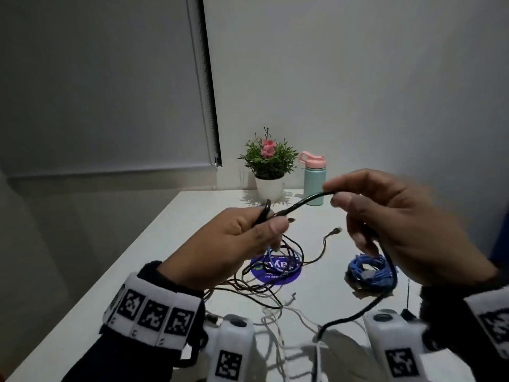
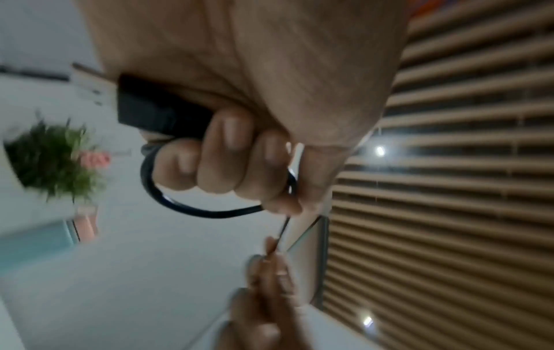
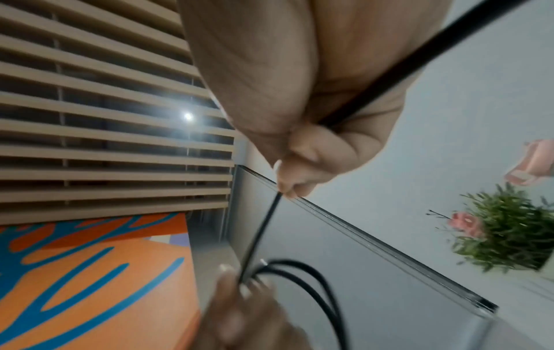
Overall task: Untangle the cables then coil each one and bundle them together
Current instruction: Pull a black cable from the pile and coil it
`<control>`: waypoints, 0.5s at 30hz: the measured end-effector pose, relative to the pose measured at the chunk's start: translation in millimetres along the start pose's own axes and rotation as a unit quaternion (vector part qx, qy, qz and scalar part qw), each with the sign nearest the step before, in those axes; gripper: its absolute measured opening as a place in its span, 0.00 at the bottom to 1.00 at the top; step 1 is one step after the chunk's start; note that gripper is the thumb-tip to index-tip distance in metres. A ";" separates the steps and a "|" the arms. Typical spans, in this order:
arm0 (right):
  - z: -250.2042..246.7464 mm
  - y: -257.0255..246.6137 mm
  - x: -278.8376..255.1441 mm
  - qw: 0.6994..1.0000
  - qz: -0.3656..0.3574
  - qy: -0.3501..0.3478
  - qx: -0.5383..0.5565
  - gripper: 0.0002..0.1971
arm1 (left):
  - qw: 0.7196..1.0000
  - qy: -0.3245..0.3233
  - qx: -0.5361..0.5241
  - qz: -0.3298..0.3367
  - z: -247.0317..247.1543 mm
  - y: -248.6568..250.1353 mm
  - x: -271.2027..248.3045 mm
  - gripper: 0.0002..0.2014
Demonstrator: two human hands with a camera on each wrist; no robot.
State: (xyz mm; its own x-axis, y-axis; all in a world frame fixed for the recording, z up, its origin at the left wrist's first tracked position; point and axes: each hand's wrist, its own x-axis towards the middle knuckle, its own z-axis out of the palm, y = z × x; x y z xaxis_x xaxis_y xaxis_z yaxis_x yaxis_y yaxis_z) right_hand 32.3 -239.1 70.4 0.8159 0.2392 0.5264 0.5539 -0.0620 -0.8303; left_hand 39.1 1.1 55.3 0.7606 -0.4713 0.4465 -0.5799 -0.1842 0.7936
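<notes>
Both hands hold one thick black cable [image 1: 308, 201] above the white table [image 1: 154, 244]. My left hand [image 1: 248, 232] grips a small loop of it together with its black plug [image 2: 156, 113], fingers curled round the loop [image 2: 210, 210]. My right hand [image 1: 366, 199] pinches the cable between thumb and forefinger a short way to the right, and the cable [image 3: 398, 71] runs on across the palm and down toward the table. Below the hands lies a tangle of thin black, white and blue cables [image 1: 275, 274]. A coiled blue cable [image 1: 369, 271] rests at the right.
A potted plant [image 1: 268, 166] with a pink flower and a teal bottle [image 1: 314, 180] with a pink lid stand at the table's far edge. A round purple sticker [image 1: 278, 274] lies under the tangle. A window blind [image 1: 110, 92] hangs at the left.
</notes>
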 end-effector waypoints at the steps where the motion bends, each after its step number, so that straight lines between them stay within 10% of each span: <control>1: 3.2 4.7 1.7 1.000 -0.005 0.020 -0.009 0.10 | 0.997 -0.002 -0.077 0.008 3.0 0.9 0.5 0.18; 9: 51.2 47.8 -6.1 0.974 0.056 -0.075 -0.207 0.07 | 0.838 0.041 -0.542 0.056 1.2 12.5 11.0 0.15; 15: 82.3 29.1 -25.9 0.941 0.068 -0.257 -0.207 0.10 | 0.960 0.175 -0.202 0.079 6.4 4.4 10.8 0.14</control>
State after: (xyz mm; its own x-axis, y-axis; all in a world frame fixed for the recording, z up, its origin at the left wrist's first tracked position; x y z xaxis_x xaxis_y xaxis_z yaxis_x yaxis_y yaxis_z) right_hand 13.6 -167.4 17.6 0.7547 0.6328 0.1735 0.5543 -0.4735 -0.6845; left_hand 42.9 -10.3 60.9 0.7645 -0.1332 0.6307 -0.5901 0.2492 0.7679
